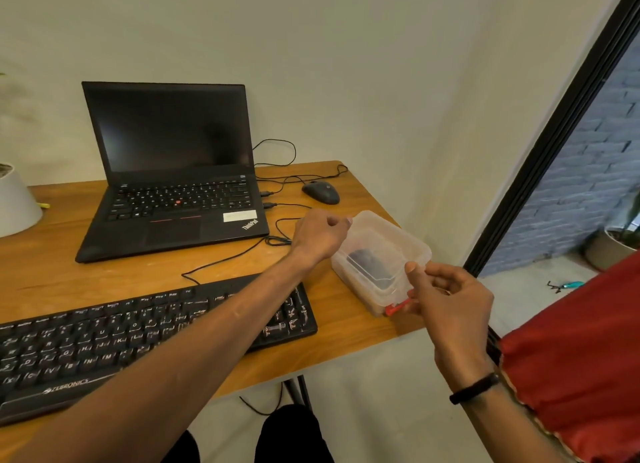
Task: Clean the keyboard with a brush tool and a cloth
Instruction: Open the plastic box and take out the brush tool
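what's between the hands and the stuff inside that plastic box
The translucent lid covers the plastic box, over the dark item inside. Both hands are at it: left hand at the far rim, right hand at the near corner.

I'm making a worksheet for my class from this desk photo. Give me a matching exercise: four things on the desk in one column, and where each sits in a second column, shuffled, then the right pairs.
Things:
1. laptop
2. mouse
3. keyboard
4. plastic container

Places:
A. at the desk's near edge, under the left forearm
B. by the desk's right edge, between the two hands
C. at the back of the desk, lid open, screen dark
D. to the right of the laptop, near the far right corner

Pairs: 1-C, 2-D, 3-A, 4-B
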Motion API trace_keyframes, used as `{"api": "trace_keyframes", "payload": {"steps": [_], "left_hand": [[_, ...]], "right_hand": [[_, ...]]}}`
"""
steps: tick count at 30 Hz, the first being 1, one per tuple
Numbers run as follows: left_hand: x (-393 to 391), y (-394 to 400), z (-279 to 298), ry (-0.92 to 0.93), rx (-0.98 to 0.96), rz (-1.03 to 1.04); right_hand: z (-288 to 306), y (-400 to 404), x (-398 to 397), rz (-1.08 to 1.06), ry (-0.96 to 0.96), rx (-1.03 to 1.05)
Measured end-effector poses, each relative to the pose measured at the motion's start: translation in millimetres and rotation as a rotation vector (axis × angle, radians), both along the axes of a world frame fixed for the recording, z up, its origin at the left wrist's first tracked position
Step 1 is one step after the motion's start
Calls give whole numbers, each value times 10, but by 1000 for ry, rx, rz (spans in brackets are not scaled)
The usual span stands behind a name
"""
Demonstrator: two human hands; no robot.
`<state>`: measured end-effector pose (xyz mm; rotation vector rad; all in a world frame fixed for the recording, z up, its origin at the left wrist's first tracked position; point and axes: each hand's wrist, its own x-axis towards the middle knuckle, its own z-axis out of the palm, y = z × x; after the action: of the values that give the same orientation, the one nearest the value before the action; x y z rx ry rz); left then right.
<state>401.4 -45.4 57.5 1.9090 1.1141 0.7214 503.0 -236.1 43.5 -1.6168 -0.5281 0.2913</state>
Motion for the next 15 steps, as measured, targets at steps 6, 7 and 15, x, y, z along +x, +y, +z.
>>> {"api": "trace_keyframes", "payload": {"steps": [6,7,15], "left_hand": [[-154,126,202,-159,-39,45],[-166,191,255,-194,-50,44],[16,646,435,-249,-247,27]], "right_hand": [[392,329,179,84,-62,54],[466,419,241,98,-90,60],[550,1330,818,191,-277,-23]]}}
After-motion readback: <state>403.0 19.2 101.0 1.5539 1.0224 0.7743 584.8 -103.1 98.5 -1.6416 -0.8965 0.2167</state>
